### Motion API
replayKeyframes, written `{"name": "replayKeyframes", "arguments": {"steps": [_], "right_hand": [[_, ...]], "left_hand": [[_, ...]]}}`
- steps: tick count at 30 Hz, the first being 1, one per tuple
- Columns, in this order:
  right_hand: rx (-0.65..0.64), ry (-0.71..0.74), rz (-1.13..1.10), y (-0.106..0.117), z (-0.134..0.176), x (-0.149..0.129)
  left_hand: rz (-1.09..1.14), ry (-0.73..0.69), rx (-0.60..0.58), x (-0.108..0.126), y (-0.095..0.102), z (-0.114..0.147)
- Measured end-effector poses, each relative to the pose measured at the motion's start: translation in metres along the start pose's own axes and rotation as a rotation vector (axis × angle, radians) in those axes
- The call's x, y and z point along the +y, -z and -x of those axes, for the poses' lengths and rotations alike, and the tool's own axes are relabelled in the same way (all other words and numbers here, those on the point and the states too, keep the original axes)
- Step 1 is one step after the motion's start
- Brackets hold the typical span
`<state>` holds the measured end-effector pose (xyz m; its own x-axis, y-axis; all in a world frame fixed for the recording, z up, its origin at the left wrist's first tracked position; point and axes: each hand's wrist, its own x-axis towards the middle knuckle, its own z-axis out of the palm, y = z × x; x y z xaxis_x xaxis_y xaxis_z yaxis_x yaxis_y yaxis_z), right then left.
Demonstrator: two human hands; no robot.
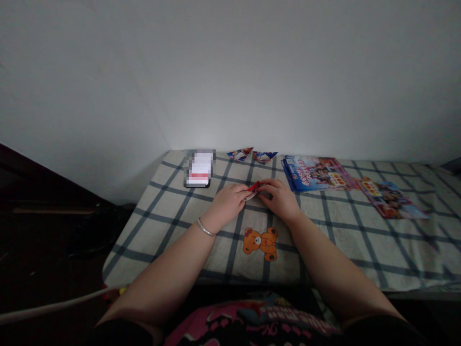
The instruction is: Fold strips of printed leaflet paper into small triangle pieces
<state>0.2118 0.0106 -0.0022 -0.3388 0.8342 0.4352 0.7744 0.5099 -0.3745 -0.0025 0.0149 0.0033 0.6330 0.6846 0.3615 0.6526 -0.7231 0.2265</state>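
Just above the middle of the table, my left hand (pixel 232 199) and my right hand (pixel 279 197) meet over a small piece of folded paper (pixel 253 186). Red shows on its upper side and a pale face below. The left fingers are closed on its left end, while the right thumb and fingers pinch its right end. Most of the paper is covered by my fingers. Behind my hands, against the wall, lie two folded paper shapes, one on the left (pixel 240 154) and one on the right (pixel 265 156), both printed in blue and red.
A checked tablecloth (pixel 173 230) with a printed orange bear (pixel 260 244) covers the table. A phone (pixel 199 168) with a lit, blurred screen stands back left. To the right lie a stack of colourful printed leaflets (pixel 317 173) and another leaflet (pixel 394 199). A wall (pixel 230 72) rises behind.
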Motion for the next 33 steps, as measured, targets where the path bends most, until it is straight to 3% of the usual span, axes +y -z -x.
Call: {"name": "replayKeyframes", "arguments": {"steps": [13, 22, 33], "right_hand": [[-0.045, 0.015, 0.108, -0.006, -0.001, 0.003], [-0.131, 0.039, 0.198, 0.000, -0.002, -0.009], [-0.064, -0.057, 0.279, 0.002, -0.003, -0.009]], "left_hand": [[-0.016, 0.029, 0.019, 0.001, -0.005, -0.001], [0.003, 0.025, 0.025, -0.001, -0.007, 0.000], [-0.005, 0.018, 0.013, 0.001, -0.004, -0.001]]}}
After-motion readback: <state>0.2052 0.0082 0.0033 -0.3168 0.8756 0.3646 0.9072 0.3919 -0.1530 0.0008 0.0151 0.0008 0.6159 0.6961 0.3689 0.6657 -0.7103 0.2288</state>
